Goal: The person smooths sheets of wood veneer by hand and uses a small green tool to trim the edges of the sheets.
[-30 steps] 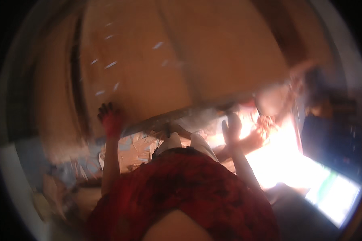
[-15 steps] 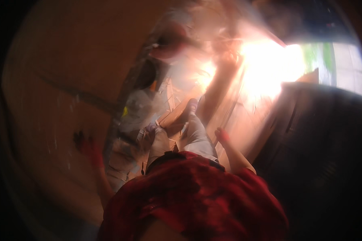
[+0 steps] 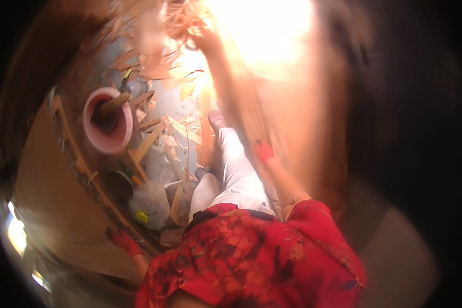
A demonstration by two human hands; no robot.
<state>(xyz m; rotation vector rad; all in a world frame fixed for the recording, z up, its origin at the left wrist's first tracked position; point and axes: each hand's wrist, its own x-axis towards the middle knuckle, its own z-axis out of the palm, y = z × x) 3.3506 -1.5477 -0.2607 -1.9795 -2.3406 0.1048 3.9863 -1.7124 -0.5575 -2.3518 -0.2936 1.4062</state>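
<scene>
My left hand [image 3: 124, 242], in a red glove with dark fingertips, is by the rough edge of a broad brown panel [image 3: 61, 185] at the lower left. Its fingers are stretched out and slightly apart, with nothing in them. My right hand [image 3: 263, 151], also gloved in red, hangs beside a long wooden surface [image 3: 297, 128] on the right. The fingers point forward, a little apart, and nothing shows in them; whether they touch the wood I cannot tell.
A pink bucket [image 3: 90, 128] with a stick-like thing in it stands at the left. Near it are wood strips [image 3: 151, 143] and a clear plastic bag [image 3: 151, 205]. Shavings [image 3: 185, 15] lie farther off. My shoe [image 3: 216, 119] is among the scraps. Glare washes out the top.
The view has swung, so the pink bucket and scraps show more plainly. My legs have shifted in a step. Both hands stay apart at my sides, holding nothing I can see.
</scene>
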